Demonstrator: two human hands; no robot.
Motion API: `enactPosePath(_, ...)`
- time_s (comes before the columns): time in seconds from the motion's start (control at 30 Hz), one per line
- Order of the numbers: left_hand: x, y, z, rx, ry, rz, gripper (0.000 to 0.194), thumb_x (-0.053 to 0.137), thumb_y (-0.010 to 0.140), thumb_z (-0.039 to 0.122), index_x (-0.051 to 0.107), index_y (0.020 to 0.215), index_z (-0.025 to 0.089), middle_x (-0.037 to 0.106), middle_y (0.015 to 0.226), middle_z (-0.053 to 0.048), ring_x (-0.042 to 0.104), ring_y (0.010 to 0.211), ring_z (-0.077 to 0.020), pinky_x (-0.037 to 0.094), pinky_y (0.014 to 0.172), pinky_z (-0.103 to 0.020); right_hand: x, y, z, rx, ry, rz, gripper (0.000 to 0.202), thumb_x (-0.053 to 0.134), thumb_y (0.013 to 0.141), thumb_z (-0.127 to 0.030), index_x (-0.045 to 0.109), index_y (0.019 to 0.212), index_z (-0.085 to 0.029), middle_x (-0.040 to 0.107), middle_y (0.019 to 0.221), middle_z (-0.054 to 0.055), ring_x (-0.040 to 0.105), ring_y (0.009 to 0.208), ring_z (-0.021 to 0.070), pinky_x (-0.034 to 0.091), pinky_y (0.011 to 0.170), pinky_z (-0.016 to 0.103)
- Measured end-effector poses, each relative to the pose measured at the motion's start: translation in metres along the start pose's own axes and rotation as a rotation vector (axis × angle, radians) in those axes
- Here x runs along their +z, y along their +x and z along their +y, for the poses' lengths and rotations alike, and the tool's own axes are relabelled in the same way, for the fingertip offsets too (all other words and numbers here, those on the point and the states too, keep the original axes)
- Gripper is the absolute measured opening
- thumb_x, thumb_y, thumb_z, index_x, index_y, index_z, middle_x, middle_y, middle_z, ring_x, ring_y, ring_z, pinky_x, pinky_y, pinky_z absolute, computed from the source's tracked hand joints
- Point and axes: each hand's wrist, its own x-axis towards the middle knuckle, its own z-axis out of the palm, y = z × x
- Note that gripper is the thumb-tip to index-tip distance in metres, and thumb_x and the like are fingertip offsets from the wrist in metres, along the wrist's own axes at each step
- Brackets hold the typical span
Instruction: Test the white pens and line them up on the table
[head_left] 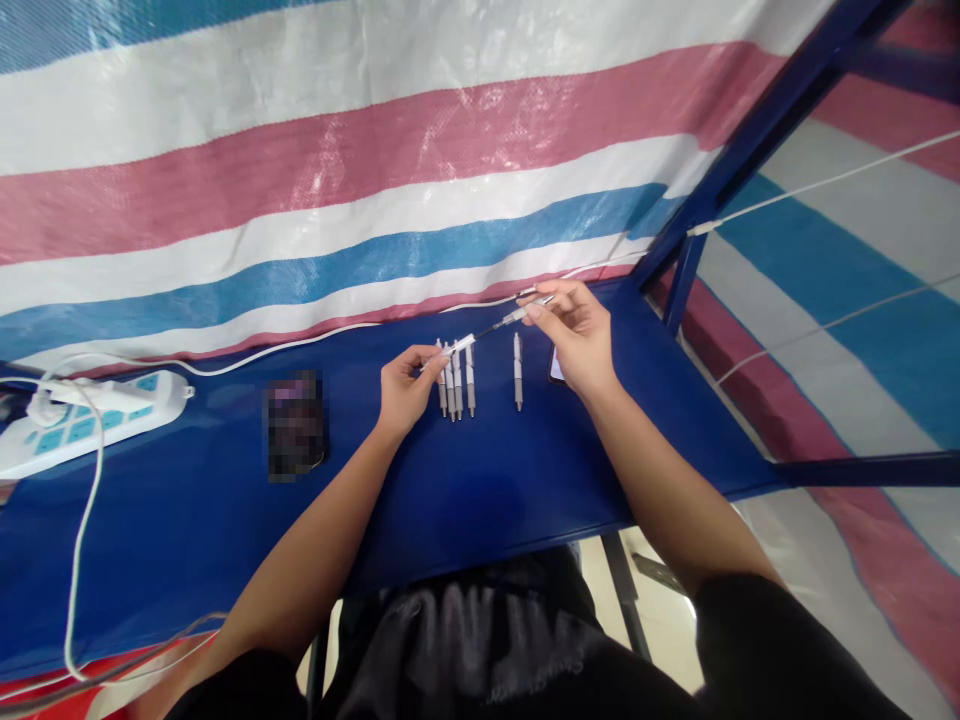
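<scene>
My left hand (409, 388) is closed, pinching a white pen barrel (463, 343) between thumb and fingers. The other part of the pen (517, 315), white with a thin dark refill (489, 330) sticking out, is pinched in my right hand (579, 335). The refill's far end meets the mouth of the barrel; how deep it goes in I cannot tell. Several white pens with grey grips (457, 385) lie side by side just right of my left hand. A single similar pen (517, 372) lies apart, between the two hands and nearer to me.
A phone-like object (556, 366) lies partly hidden behind my right hand. A blurred-out dark object (296, 425) is on the blue table (472, 490). At the left sit a white power strip (169, 397) and a white cable (96, 470). A striped sheet (360, 160) hangs behind.
</scene>
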Motion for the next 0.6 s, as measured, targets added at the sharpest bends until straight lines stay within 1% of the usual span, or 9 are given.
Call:
enactPosePath(0.07, 0.0, 0.001, 0.0, 0.006, 0.015, -0.001, 0.037, 0.089, 0.085, 0.055, 0.082, 0.089, 0.019, 0.069, 0.065, 0.0, 0.062, 0.06, -0.0138, 0.049, 0.064, -0.029, 0.0, 0.0, 0.002, -0.031, 0.047, -0.013, 0.04, 0.09, 0.088, -0.057, 0.071, 0.11, -0.028, 0.083, 0.103, 0.001, 0.076, 0.083, 0.0169, 0.063, 0.088, 0.037)
enactPosePath(0.13, 0.0, 0.001, 0.0, 0.011, 0.018, -0.001, 0.038, 0.088, 0.085, 0.057, 0.082, 0.089, 0.019, 0.069, 0.064, 0.0, 0.062, 0.06, -0.0141, 0.049, 0.065, -0.029, 0.001, 0.0, 0.002, -0.026, 0.067, -0.032, 0.037, 0.091, 0.088, -0.054, 0.073, 0.108, -0.028, 0.083, 0.103, 0.001, 0.075, 0.081, 0.0158, 0.063, 0.086, 0.036)
enactPosePath(0.23, 0.001, 0.0, 0.001, 0.005, 0.011, -0.009, 0.042, 0.088, 0.084, 0.061, 0.082, 0.089, 0.019, 0.07, 0.066, -0.001, 0.063, 0.06, -0.0144, 0.05, 0.065, -0.029, 0.004, -0.002, -0.001, 0.005, 0.097, -0.06, 0.035, 0.093, 0.087, -0.05, 0.075, 0.106, -0.028, 0.084, 0.103, 0.001, 0.075, 0.083, 0.016, 0.063, 0.087, 0.036)
enactPosePath(0.33, 0.002, -0.002, 0.003, -0.01, 0.01, -0.05, 0.045, 0.088, 0.084, 0.064, 0.082, 0.089, 0.019, 0.07, 0.066, -0.001, 0.061, 0.058, -0.0134, 0.049, 0.062, -0.028, 0.009, -0.006, -0.002, 0.065, 0.151, -0.133, 0.034, 0.096, 0.084, -0.047, 0.076, 0.103, -0.026, 0.084, 0.102, 0.001, 0.076, 0.085, 0.0169, 0.063, 0.087, 0.036)
enactPosePath(0.4, 0.002, -0.003, 0.005, -0.008, 0.013, -0.075, 0.046, 0.086, 0.086, 0.065, 0.081, 0.087, 0.019, 0.068, 0.062, 0.0, 0.057, 0.054, -0.0122, 0.047, 0.058, -0.027, 0.011, -0.007, -0.002, 0.111, 0.176, -0.187, 0.035, 0.096, 0.082, -0.047, 0.076, 0.1, -0.025, 0.085, 0.101, 0.002, 0.075, 0.077, 0.0157, 0.063, 0.08, 0.035)
enactPosePath(0.5, 0.001, -0.004, 0.009, 0.005, 0.013, -0.092, 0.047, 0.084, 0.088, 0.065, 0.08, 0.084, 0.019, 0.063, 0.058, 0.001, 0.053, 0.051, -0.0114, 0.045, 0.055, -0.027, 0.012, -0.009, -0.003, 0.176, 0.149, -0.215, 0.039, 0.096, 0.08, -0.051, 0.075, 0.097, -0.023, 0.085, 0.098, 0.003, 0.065, 0.059, 0.0121, 0.058, 0.064, 0.032)
enactPosePath(0.57, -0.001, -0.003, 0.011, 0.008, 0.02, -0.095, 0.046, 0.085, 0.088, 0.065, 0.08, 0.084, 0.019, 0.063, 0.058, 0.001, 0.053, 0.051, -0.0114, 0.044, 0.055, -0.027, 0.011, -0.009, -0.005, 0.207, 0.087, -0.225, 0.044, 0.096, 0.077, -0.058, 0.074, 0.093, -0.022, 0.082, 0.086, 0.002, 0.06, 0.054, 0.0119, 0.052, 0.057, 0.03)
enactPosePath(0.6, -0.001, -0.002, 0.012, 0.007, 0.024, -0.092, 0.046, 0.085, 0.087, 0.065, 0.081, 0.084, 0.019, 0.063, 0.058, 0.001, 0.053, 0.051, -0.0115, 0.044, 0.055, -0.027, 0.01, -0.01, -0.007, 0.218, 0.04, -0.239, 0.046, 0.095, 0.078, -0.061, 0.073, 0.088, -0.022, 0.078, 0.077, 0.001, 0.058, 0.052, 0.0122, 0.049, 0.055, 0.03)
